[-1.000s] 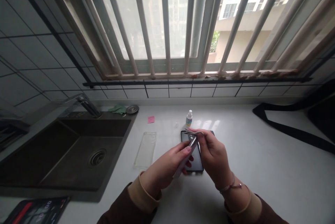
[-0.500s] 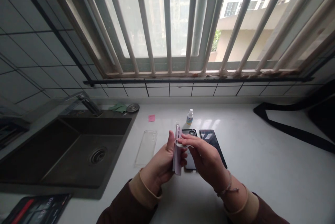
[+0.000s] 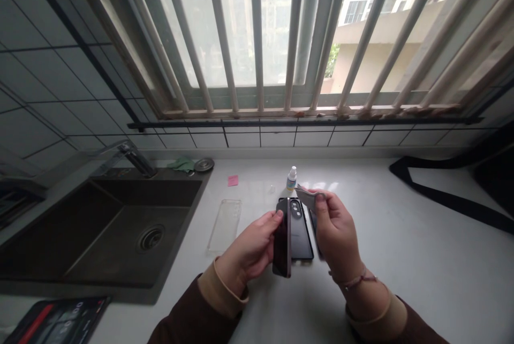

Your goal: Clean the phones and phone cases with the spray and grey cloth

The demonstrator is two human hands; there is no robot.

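The left hand (image 3: pixel 251 250) is gripping a dark phone (image 3: pixel 282 239) edge-on above the middle of the white counter (image 3: pixel 401 247), near its front edge, while the right hand (image 3: pixel 335 231), just beside it, is pinching a small grey wipe (image 3: pixel 305 196).

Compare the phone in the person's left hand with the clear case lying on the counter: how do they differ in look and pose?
The phone is dark and opaque; the clear case is see-through. The phone is held edge-on above the counter by the left hand; the clear case lies flat, untouched. Both are slim rectangles.
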